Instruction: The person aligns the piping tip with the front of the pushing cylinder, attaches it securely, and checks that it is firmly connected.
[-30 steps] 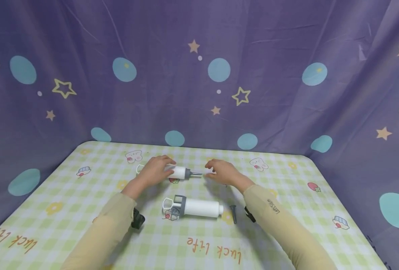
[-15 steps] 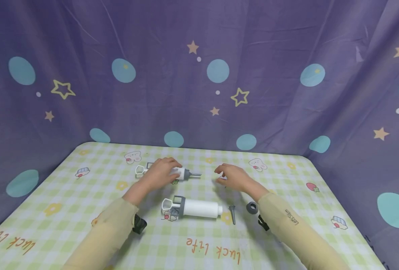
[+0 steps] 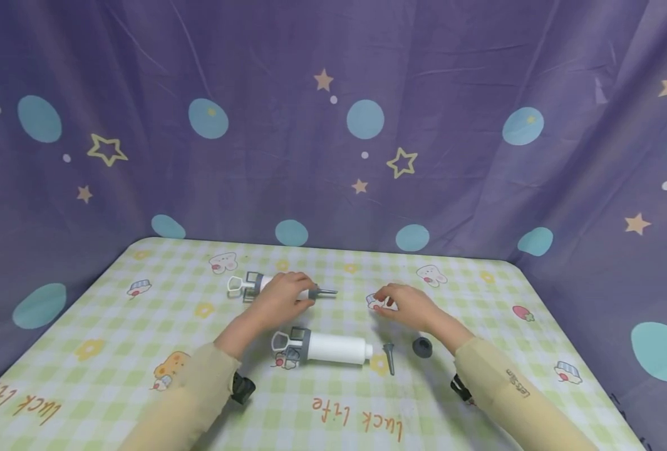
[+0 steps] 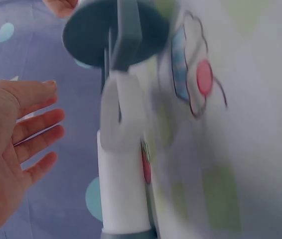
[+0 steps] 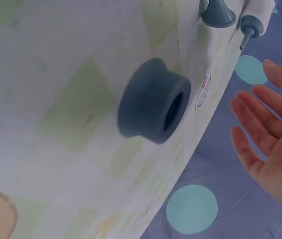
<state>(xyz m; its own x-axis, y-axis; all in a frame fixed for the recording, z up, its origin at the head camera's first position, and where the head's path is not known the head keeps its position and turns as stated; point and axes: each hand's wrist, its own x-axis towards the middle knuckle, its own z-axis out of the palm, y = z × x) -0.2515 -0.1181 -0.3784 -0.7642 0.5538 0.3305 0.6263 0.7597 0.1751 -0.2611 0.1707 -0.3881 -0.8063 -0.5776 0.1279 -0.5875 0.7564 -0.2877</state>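
Note:
My left hand (image 3: 285, 302) hovers over the far syringe-like pump (image 3: 262, 285), partly hiding its white barrel; a thin grey nozzle sticks out on the right. Its fingers (image 4: 39, 137) are loosely bent and hold nothing in the left wrist view. Nearer me lies a second white-barrelled pump (image 3: 336, 348) with a grey flange and white loop handle, its right end bare. Beside that end is a loose grey nozzle (image 3: 389, 358). My right hand (image 3: 409, 305), fingers relaxed, is in the air beyond a grey flanged ring (image 5: 153, 102), apart from it.
A green-and-white checked cloth (image 3: 288, 413) covers the table. Behind it hangs a purple curtain (image 3: 451, 188) with printed stars and blue spots. Dark wrist cameras (image 3: 243, 388) sit under both sleeves.
Both hands have shifted right and a little toward me. The far pump's handle end is uncovered, and the grey ring has come out from under the right sleeve. Both pumps lie where they were.

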